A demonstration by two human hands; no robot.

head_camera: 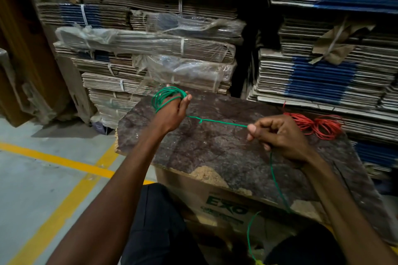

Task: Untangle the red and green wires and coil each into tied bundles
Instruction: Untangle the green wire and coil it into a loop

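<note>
One green wire (217, 122), looped round the left hand (172, 112), ran taut to the right hand (277, 135), pinched there. One red wire bundle (316, 125) lay at the board's (215, 146) far right edge, atop one carton (226, 206).

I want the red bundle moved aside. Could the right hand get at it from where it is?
Probably yes: the red bundle lies just beyond the right hand on the board, nothing between them. But that hand pinches the green wire.
</note>
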